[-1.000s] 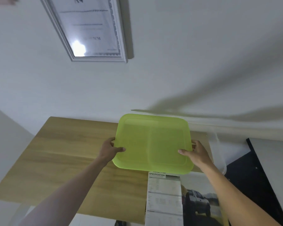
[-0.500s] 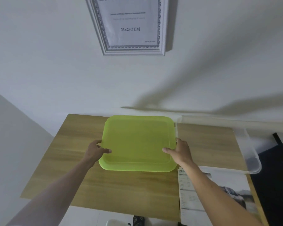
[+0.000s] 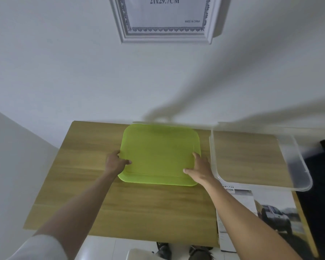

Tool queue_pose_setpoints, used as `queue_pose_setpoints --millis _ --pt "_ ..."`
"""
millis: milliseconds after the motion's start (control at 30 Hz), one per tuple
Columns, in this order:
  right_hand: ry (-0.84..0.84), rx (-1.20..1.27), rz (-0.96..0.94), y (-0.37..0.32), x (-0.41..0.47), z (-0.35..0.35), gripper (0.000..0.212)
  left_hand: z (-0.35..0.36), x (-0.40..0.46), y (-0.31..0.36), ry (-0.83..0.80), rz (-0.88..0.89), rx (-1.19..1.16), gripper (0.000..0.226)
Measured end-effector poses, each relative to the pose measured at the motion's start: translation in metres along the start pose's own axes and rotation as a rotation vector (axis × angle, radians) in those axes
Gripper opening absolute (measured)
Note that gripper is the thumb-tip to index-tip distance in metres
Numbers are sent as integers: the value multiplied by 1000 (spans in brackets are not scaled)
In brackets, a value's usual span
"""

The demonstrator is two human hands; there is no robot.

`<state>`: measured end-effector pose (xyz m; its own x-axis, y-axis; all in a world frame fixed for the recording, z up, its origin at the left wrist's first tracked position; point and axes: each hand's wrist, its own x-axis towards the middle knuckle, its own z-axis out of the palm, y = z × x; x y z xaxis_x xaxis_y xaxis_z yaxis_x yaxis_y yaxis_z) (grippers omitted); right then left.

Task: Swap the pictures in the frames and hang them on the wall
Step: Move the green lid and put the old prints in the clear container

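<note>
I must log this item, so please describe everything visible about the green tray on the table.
The green tray looks like translucent lime plastic, roughly rectangular with rounded corners and a low raised rim. It holds nothing and lies flat on the wooden table near the wall. The left hand grips its left edge; the right hand lies on its right front corner. A clear plastic lid lies just right of it.

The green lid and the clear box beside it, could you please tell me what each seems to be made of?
The green lid looks like translucent plastic with a matte, frosted finish: the colour is even, the corners are rounded and moulded, and it shows no sharp glare. The clear box also looks like plastic, but see-through and glossier: the table's wood grain shows through it, and its rim catches pale highlights.
</note>
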<state>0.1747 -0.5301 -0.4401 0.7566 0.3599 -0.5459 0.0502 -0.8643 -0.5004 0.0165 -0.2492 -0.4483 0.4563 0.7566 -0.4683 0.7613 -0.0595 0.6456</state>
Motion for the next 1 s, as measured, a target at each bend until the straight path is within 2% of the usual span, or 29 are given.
queue_pose_setpoints --millis 333,467,600,733,833,900,1000 --pt "71 -192 -10 -10 2 17 80 7 -8 -2 54 53 180 72" --pt "162 -206 -146 -13 -9 6 67 20 -33 7 260 209 249 63" --pt "316 -131 -372 -4 -21 -20 49 52 -65 29 306 406 196 53" --pt "479 -62 -526 23 -39 -58 35 101 -111 50 271 647 151 35" --pt "561 -17 -558 53 -51 -83 30 139 -149 57 162 672 131 27" --pt "608 -29 -550 85 -65 -102 26 169 -179 60 51 600 167 34" --pt "638 -88 -542 142 -89 -126 20 207 -222 62 -103 362 262 48"
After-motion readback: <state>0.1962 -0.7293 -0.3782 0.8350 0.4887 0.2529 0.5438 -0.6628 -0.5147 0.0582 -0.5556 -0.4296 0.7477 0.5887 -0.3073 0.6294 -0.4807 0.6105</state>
